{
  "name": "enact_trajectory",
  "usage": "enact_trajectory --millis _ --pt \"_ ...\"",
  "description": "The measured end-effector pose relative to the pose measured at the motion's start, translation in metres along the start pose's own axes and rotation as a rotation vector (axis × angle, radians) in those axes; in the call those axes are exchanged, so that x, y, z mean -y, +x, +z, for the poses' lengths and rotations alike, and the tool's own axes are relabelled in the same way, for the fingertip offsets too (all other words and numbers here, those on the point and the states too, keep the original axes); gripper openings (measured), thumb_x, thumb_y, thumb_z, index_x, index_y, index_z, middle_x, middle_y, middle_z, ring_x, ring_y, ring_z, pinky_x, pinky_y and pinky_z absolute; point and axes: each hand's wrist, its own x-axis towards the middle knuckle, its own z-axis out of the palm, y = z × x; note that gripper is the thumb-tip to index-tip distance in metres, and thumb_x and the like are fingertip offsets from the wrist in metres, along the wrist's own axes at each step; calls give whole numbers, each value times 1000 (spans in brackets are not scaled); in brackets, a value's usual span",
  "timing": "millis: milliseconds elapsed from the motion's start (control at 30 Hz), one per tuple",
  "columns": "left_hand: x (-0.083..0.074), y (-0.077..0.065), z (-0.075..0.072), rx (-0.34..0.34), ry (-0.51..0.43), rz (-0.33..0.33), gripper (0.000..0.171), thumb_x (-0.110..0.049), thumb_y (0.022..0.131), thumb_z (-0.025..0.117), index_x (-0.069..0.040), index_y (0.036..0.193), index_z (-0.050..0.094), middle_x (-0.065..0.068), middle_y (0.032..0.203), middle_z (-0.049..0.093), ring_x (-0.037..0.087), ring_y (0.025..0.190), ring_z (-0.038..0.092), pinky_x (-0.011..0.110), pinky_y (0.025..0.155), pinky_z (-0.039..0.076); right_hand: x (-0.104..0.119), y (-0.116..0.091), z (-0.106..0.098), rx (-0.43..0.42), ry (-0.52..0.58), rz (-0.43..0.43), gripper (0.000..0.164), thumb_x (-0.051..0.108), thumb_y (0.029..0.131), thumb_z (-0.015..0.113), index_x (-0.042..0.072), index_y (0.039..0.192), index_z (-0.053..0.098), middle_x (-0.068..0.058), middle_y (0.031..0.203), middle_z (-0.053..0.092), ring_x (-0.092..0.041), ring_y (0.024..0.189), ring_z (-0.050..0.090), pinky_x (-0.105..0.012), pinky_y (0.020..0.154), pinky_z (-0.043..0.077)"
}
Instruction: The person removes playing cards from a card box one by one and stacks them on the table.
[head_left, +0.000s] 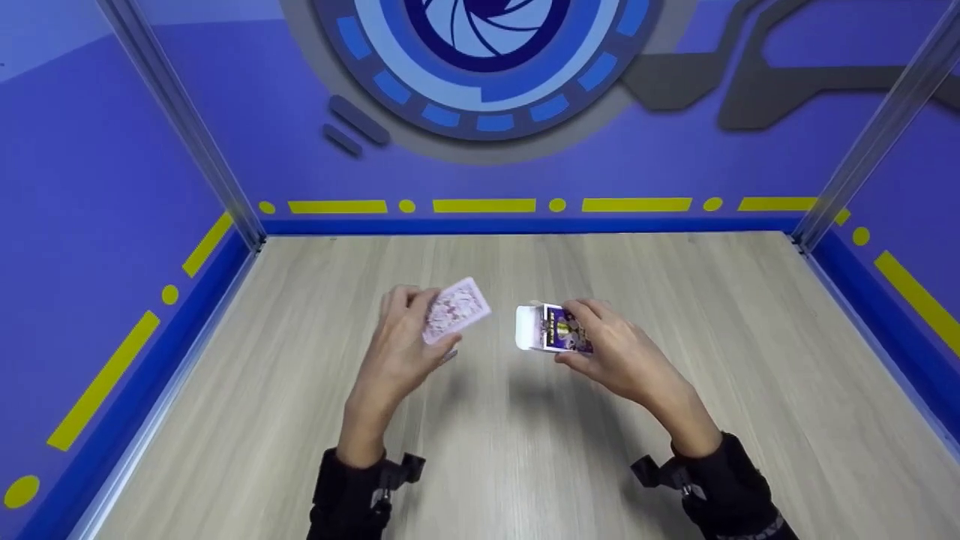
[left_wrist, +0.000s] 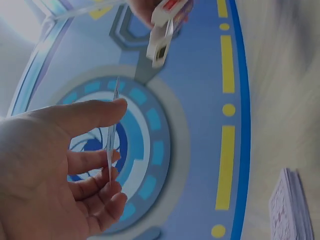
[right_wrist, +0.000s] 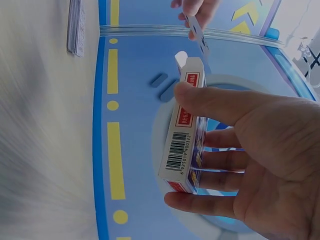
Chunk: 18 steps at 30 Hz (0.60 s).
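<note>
My left hand [head_left: 397,345] pinches a thin set of playing cards [head_left: 455,309] between thumb and fingers, their pink patterned back turned up. Seen edge-on in the left wrist view, the held cards [left_wrist: 111,145] make only a narrow strip. In my right hand [head_left: 619,349] is a card box [head_left: 568,330], gripped by its long sides. Its white flap [head_left: 527,328] stands open toward the left hand. The right wrist view shows a barcode on the narrow side of the box [right_wrist: 177,150]. Cards and box are apart, both raised above the table.
A thicker stack of cards [left_wrist: 289,207] lies on the wooden table [head_left: 480,450]; the left hand mostly hides it in the head view. Blue panels [head_left: 480,180] with yellow marks wall the table at the back and both sides. Each wrist wears a black strap mount [head_left: 352,487].
</note>
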Motion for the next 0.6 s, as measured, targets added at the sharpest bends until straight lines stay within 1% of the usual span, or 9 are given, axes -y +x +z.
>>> enact_trajectory --millis 133,267,400,600 --pt "8 0 -7 -28 10 -97 70 -19 82 89 3 141 59 19 124 52 30 110 48 42 91 48 -1 0 -1 -7 0 7 68 25 84 89 1 140 56 -19 134 60 -31 107 65 -46 83 57" --pt "14 1 -7 -21 3 -171 71 -24 83 89 2 142 58 17 124 49 29 109 46 41 90 47 -2 0 -3 -13 -7 10 70 26 84 88 0 141 56 -20 135 60 -32 106 65 -47 82 57" --pt "21 2 -3 -1 29 -212 72 -29 82 89 1 141 59 16 124 48 29 111 46 42 92 47 -3 0 -4 -28 -18 4 69 28 84 88 1 140 57 -19 133 62 -31 104 66 -47 80 57" --pt "35 3 6 54 91 -259 73 -33 82 89 1 140 60 17 123 51 31 115 47 45 94 46 -4 -1 -4 -54 -37 -17 67 30 84 88 2 137 59 -17 129 63 -30 105 64 -47 79 56"
